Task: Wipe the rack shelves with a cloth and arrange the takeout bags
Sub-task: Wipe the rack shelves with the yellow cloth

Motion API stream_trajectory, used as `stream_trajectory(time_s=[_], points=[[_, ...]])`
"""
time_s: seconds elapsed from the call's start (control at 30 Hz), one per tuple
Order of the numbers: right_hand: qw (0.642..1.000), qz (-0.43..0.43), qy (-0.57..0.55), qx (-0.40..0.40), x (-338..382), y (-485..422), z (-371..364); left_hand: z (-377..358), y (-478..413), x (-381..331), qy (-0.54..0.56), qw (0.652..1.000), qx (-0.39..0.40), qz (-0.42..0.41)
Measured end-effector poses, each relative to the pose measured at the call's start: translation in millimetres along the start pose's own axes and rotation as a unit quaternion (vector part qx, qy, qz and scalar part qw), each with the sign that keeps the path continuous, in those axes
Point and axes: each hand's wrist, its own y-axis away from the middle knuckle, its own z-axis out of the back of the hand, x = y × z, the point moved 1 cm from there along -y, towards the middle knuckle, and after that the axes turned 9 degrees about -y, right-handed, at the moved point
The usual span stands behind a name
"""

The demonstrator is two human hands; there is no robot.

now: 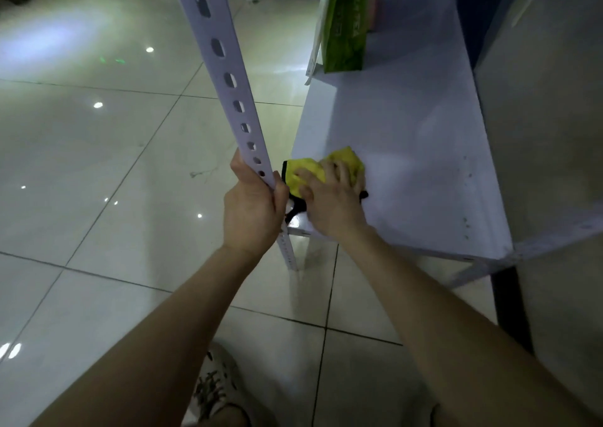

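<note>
**Q:** What is happening at the rack?

**A:** A person's left hand [251, 211] grips the rack's upright post [225, 77], fingers [279, 192] wrapped round it. The right hand [329, 201] presses a yellow cloth [308, 168] onto the lower shelf [408, 126], fingers lying straight and spread over the fabric. The cloth sits at the shelf's near front corner, just beside the post.

**Q:** How should the wipe go from here?

**A:** Probably in long, overlapping strokes from this corner toward the far end, with palm weight on the cloth so it does not bunch. A black edge of the cloth hangs at the shelf lip. The grip on the post looks useful for steadying the light frame against the push.

**Q:** And the green bag [346, 32]?

**A:** It stands upright at the far end of the same shelf, well apart from the cloth. It likely needs lifting aside so the patch beneath gets wiped before the bags are arranged.
</note>
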Motion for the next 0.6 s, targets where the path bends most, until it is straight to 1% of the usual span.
stream_trajectory(time_s=[0.1,0.2,0.3,0.4,0.47,0.53,0.6], points=[[1.0,0.006,0.003,-0.009,8,61,3,1,0,-1,-0.001,1.0,0.014,0.008],[1.0,-0.008,-0.002,0.01,7,56,10,1,1,-3,0.006,1.0,0.018,0.015],[0.998,-0.044,-0.007,0.036,4,8,8,0,0,-4,0.012,1.0,0.01,0.026],[0.995,-0.074,-0.049,0.054,-3,-79,9,-1,0,-2,0.009,1.0,-0.004,0.007],[0.993,-0.084,-0.058,0.064,-7,-132,7,-3,1,1,-0.003,1.0,-0.009,0.001],[0.993,-0.087,-0.044,0.065,-9,-160,-1,-6,1,4,-0.012,1.0,-0.009,-0.001],[0.995,-0.079,-0.025,0.053,-9,-164,-5,-8,1,6,-0.021,1.0,-0.01,-0.004]])
